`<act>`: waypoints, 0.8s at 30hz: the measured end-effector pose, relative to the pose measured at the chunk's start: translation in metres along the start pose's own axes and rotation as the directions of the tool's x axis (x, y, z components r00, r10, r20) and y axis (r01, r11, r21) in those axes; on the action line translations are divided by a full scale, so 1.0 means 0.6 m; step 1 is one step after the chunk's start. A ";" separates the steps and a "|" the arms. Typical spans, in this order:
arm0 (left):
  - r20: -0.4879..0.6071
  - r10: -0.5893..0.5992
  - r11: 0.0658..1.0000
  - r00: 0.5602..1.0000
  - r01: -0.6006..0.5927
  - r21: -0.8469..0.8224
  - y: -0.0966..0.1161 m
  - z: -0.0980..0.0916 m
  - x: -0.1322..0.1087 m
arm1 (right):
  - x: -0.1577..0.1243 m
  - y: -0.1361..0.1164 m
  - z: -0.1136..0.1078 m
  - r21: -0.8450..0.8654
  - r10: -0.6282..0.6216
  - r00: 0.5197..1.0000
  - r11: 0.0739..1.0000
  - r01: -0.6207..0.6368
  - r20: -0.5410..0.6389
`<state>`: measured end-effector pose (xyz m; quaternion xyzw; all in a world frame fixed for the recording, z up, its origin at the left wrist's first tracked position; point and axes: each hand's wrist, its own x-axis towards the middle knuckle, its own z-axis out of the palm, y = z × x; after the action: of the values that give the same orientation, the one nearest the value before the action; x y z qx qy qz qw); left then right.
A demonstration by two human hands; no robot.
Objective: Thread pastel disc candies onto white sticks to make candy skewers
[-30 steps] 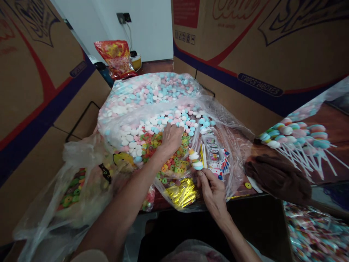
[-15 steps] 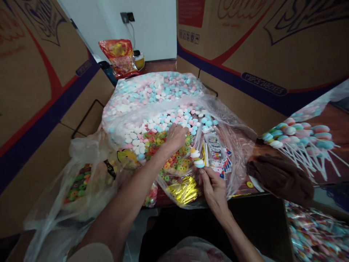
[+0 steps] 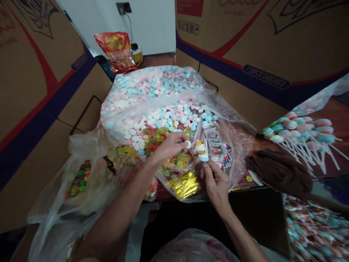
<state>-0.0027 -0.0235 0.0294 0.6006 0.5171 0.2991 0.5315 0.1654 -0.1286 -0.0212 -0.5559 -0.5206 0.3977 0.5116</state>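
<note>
Between the fingertips of my left hand is a small white marshmallow. My right hand pinches the bottom of a candy skewer, a short upright stack of white, blue and yellow-orange sweets; its stick is hidden by my fingers. The marshmallow is just left of the stack, apart from it. Under my left hand lie ring gummies in green, orange and red. Behind them spreads a heap of pink, white and blue marshmallows in a clear plastic bag. Gold twist ties lie nearest me.
Large cardboard boxes stand at both sides. Finished-looking candy skewers are piled at right beside a brown cloth. A red snack bag stands at the back. Wrapped sweets fill a container at lower right.
My left hand has come up from the marshmallow heap toward me and right, now showing a white marshmallow. My right hand still holds the candy skewer, tilted slightly differently.
</note>
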 end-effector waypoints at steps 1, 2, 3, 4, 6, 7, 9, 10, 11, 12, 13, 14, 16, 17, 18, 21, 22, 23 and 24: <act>-0.001 -0.007 1.000 1.000 0.007 0.009 -0.009 0.000 -0.009 | 0.000 -0.001 0.000 -0.004 0.003 1.000 1.000 -0.003 0.005; -0.013 -0.001 0.999 1.000 0.001 0.040 -0.018 -0.001 -0.016 | 0.000 -0.002 0.000 -0.009 0.005 1.000 1.000 -0.005 0.011; -0.029 0.012 0.997 0.999 -0.009 0.083 -0.027 -0.002 -0.021 | 0.000 -0.002 0.000 -0.011 0.006 1.000 1.000 -0.006 0.013; -0.040 0.025 0.992 0.999 -0.020 0.122 -0.034 -0.003 -0.024 | 0.001 -0.003 0.000 -0.011 0.007 1.000 1.000 -0.007 0.016; -0.044 0.037 0.982 0.998 -0.028 0.187 -0.043 -0.005 -0.027 | 0.000 -0.002 0.000 -0.009 0.000 1.000 1.000 0.000 0.012; -0.042 0.039 0.977 0.998 -0.029 0.213 -0.044 -0.005 -0.028 | 0.000 -0.001 0.000 -0.010 -0.003 1.000 1.000 0.003 0.009; -0.044 0.047 0.965 0.998 -0.034 0.258 -0.040 -0.005 -0.031 | -0.001 0.000 0.000 -0.009 -0.004 1.000 1.000 0.004 0.006; -0.046 0.055 0.959 0.997 -0.040 0.281 -0.034 -0.003 -0.033 | -0.001 0.001 -0.001 -0.005 -0.002 1.000 1.000 0.002 0.010; -0.053 0.067 0.951 0.996 -0.048 0.305 -0.028 0.000 -0.036 | -0.001 0.001 -0.001 0.000 0.000 1.000 1.000 0.000 0.012; -0.062 0.084 0.943 0.995 -0.059 0.327 -0.020 0.003 -0.039 | -0.001 0.002 -0.001 0.004 0.002 1.000 1.000 -0.002 0.016; -0.073 0.104 0.934 0.992 -0.072 0.349 -0.013 0.008 -0.043 | -0.001 0.002 -0.001 0.004 0.001 1.000 1.000 -0.001 0.018; -0.082 0.124 0.925 0.989 -0.086 0.371 -0.005 0.015 -0.047 | -0.001 0.002 -0.001 0.000 0.000 1.000 1.000 0.000 0.018; -0.078 0.164 0.904 0.983 -0.119 0.410 0.006 0.029 -0.054 | 0.000 0.001 -0.001 -0.002 0.003 1.000 1.000 -0.003 0.003; -0.057 0.178 0.893 0.982 -0.137 0.428 0.009 0.037 -0.057 | 0.000 0.001 0.000 0.004 0.007 1.000 1.000 -0.007 -0.010; -0.031 0.184 0.882 0.983 -0.151 0.446 0.011 0.044 -0.059 | 0.000 0.000 0.000 0.012 0.011 1.000 1.000 -0.010 -0.025; 0.033 0.165 0.854 0.986 -0.159 0.496 0.006 0.058 -0.064 | -0.001 -0.003 0.000 0.034 0.007 0.997 0.999 -0.005 -0.073; 0.042 0.157 0.847 0.987 -0.156 0.508 0.003 0.059 -0.065 | -0.001 -0.004 0.000 0.035 0.003 0.997 0.999 0.000 -0.079; 0.046 0.153 0.841 0.987 -0.154 0.518 0.000 0.060 -0.067 | -0.001 -0.005 0.000 0.034 -0.001 0.997 0.999 0.003 -0.080; 0.051 0.154 0.836 0.987 -0.157 0.525 -0.003 0.060 -0.069 | -0.001 -0.005 -0.001 0.030 -0.003 0.997 1.000 0.006 -0.079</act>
<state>0.0176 -0.0744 0.0262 0.7643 0.5270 0.1858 0.3220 0.1651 -0.1297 -0.0180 -0.5623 -0.4950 0.3820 0.5411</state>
